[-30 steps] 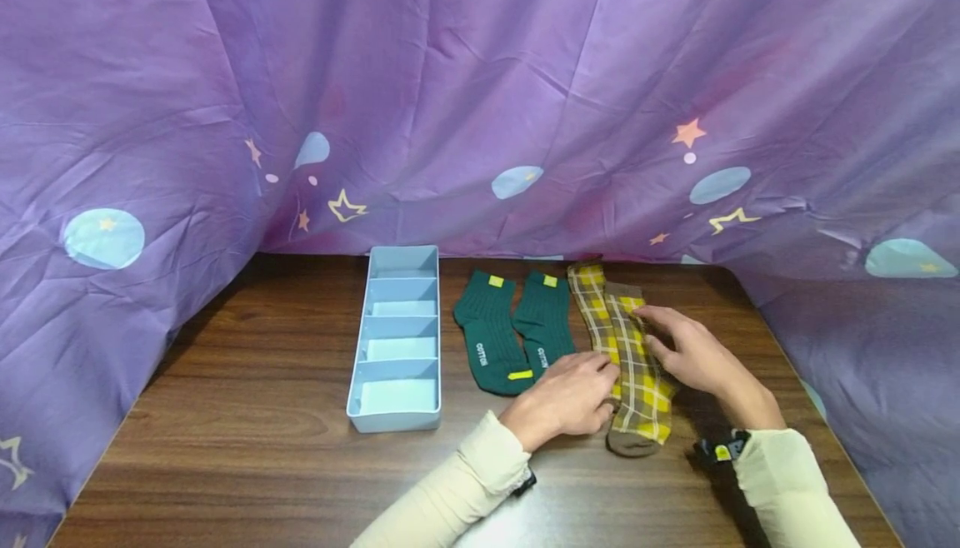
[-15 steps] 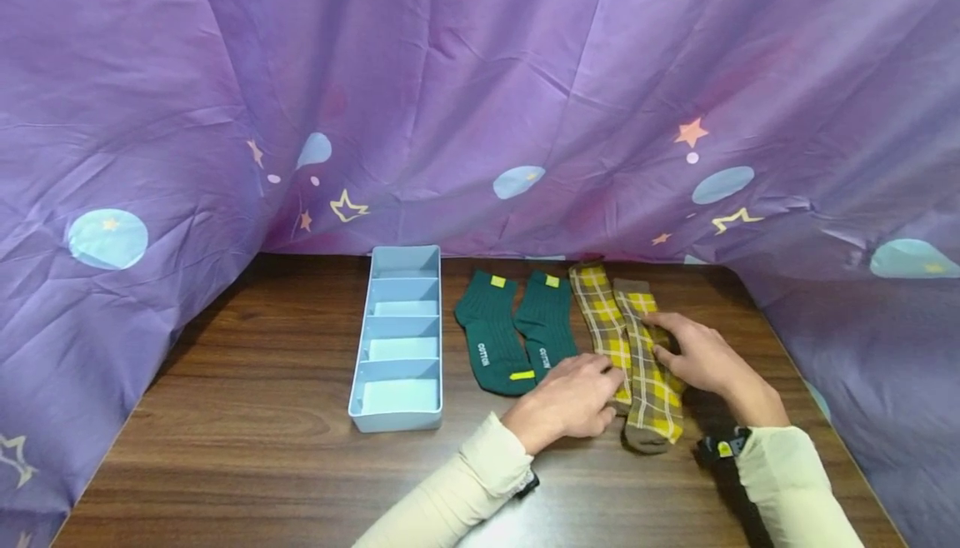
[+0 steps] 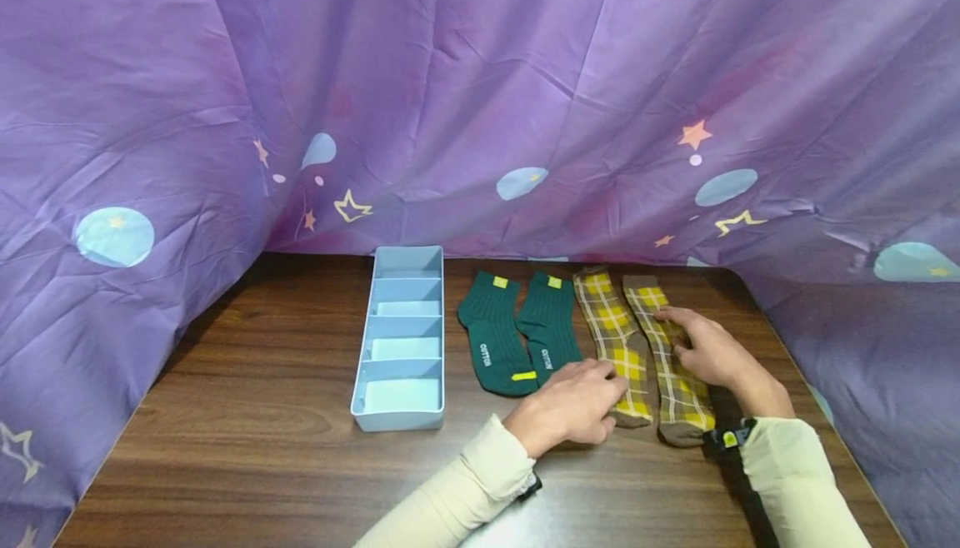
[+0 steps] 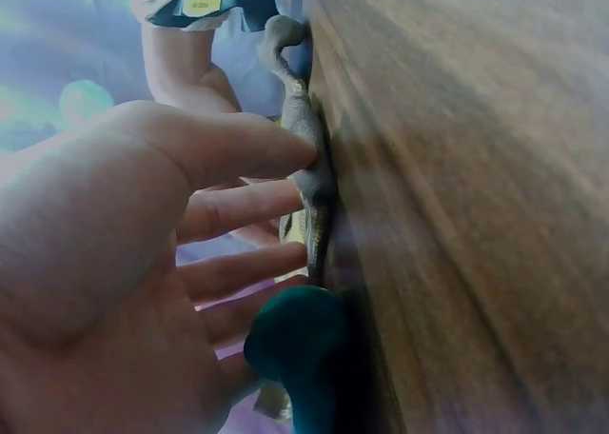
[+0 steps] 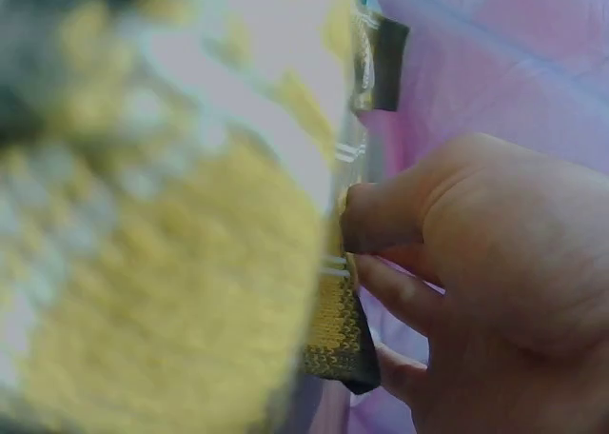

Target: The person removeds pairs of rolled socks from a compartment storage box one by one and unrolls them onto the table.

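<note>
Two brown-and-yellow plaid socks lie side by side on the table, a narrow gap between them. My left hand (image 3: 573, 402) rests its fingertips on the lower part of the left plaid sock (image 3: 606, 306), fingers extended. The right plaid sock (image 3: 678, 386) has my right hand (image 3: 716, 356) at its outer edge, thumb and relaxed fingers touching the fabric. In the right wrist view plaid knit (image 5: 171, 301) fills the near side, blurred. Left of them lie two dark green socks, one (image 3: 491, 336) fully visible, the other (image 3: 546, 319) with its toe behind my left hand.
A light blue organizer box (image 3: 358, 365) with several compartments stands left of the green socks. The wooden table (image 3: 247, 415) meets a purple patterned cloth (image 3: 450, 115) hanging at the back and both sides.
The right plaid sock has slid right with my right hand, away from the left one. More of the left plaid sock shows, its toe end now uncovered. My left hand has hardly moved.
</note>
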Motion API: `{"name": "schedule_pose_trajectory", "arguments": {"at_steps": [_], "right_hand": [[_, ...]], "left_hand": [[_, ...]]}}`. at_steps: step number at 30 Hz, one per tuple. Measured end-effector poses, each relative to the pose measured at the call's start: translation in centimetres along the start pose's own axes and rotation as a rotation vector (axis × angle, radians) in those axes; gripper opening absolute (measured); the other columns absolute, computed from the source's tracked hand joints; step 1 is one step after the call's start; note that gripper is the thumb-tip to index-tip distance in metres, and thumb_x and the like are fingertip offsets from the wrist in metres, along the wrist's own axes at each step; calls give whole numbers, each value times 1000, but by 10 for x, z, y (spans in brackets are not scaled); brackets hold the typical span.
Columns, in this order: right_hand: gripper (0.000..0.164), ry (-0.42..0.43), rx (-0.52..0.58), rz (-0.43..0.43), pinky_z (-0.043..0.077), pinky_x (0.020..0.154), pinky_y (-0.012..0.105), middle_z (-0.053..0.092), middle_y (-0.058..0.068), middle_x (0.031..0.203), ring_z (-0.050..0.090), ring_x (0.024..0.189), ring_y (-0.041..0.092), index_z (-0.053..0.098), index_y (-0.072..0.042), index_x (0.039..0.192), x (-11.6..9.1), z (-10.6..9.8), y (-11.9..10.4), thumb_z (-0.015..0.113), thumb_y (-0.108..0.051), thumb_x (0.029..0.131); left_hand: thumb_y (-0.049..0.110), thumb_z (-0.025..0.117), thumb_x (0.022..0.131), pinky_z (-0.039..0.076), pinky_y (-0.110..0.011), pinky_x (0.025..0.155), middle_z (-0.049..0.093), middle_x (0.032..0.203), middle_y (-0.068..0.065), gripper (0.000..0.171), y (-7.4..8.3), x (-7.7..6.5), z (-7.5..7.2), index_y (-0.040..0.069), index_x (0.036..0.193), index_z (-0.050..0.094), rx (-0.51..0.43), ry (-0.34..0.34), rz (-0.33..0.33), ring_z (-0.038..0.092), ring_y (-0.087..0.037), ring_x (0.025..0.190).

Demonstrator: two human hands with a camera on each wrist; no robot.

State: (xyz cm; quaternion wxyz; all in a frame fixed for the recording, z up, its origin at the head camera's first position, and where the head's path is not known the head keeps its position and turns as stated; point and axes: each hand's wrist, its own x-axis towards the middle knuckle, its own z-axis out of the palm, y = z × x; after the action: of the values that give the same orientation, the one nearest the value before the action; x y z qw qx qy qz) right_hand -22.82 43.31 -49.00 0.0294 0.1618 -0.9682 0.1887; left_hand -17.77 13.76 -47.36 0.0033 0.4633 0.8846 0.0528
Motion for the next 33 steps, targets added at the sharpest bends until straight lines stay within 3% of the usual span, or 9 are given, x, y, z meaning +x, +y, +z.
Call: {"name": "schedule_pose_trajectory", "arguments": {"at_steps": [13,16,20,26,33], "right_hand": [[58,-29,-6,16,41,115,72,55,38,151,52,140,59,60,5,145,5,5,-4,62,12,87],[56,5,-28,1,44,111,73,58,36,150,55,138,58,62,2,143,9,7,-5,59,12,87],[55,116,-52,-29,46,104,75,65,31,144,57,137,57,68,-1,136,15,9,-6,56,12,85],[50,254,-9,-114,46,105,72,68,30,138,60,133,55,71,0,130,25,7,-25,63,14,83],[41,263,-16,-168,37,107,77,66,26,145,52,142,53,71,-3,131,39,2,-62,67,5,91]], "left_hand": [[38,75,98,55,-26,100,66,125,7,28,-9,-2,0,27,123,68,-23,-15,0,66,-11,114],[38,74,99,54,-27,101,65,126,7,29,-13,-3,-1,26,126,69,-35,-9,7,66,-12,116],[38,69,104,52,-29,110,65,141,4,37,-21,-7,-10,23,137,67,-64,3,18,64,-15,131],[35,66,106,47,-33,120,59,156,-2,42,-49,-28,-39,20,145,63,-113,100,-26,58,-21,144],[29,66,107,49,-45,119,59,156,-6,40,-104,-65,-77,16,144,64,-173,209,-135,59,-26,143]]}}
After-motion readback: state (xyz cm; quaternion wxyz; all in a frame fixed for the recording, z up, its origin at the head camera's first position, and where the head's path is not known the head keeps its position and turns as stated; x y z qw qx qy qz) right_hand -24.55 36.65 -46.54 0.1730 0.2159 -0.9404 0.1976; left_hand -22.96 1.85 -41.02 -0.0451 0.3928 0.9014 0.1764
